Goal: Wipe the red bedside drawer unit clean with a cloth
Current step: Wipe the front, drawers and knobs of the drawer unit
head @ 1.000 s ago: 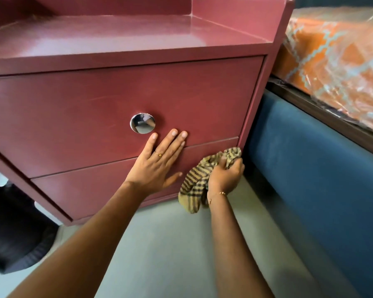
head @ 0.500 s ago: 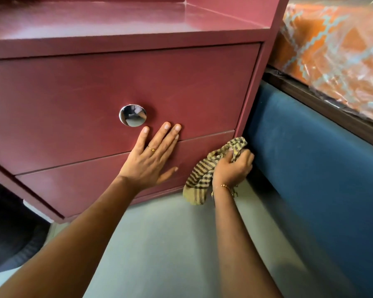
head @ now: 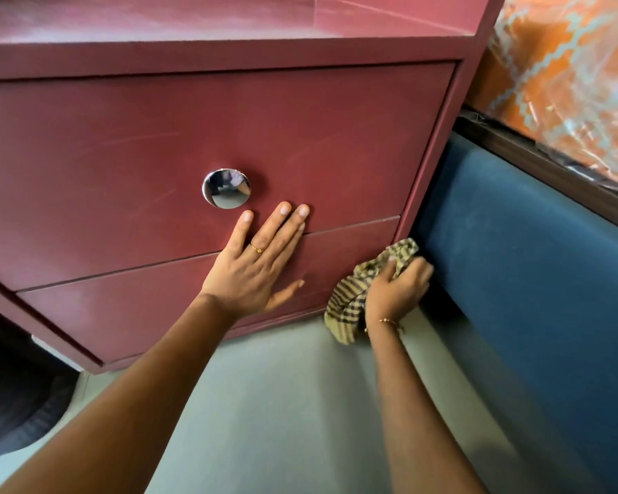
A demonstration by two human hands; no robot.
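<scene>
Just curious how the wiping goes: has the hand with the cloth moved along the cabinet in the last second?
Yes. The right hand with the cloth has slid rightward to the drawer unit's lower right corner.

red drawer unit [head: 300,137] stands upright, both drawers closed, chrome knob [head: 226,188] on top one; striped cloth [head: 357,294] bunched at its lower right corner.
</scene>
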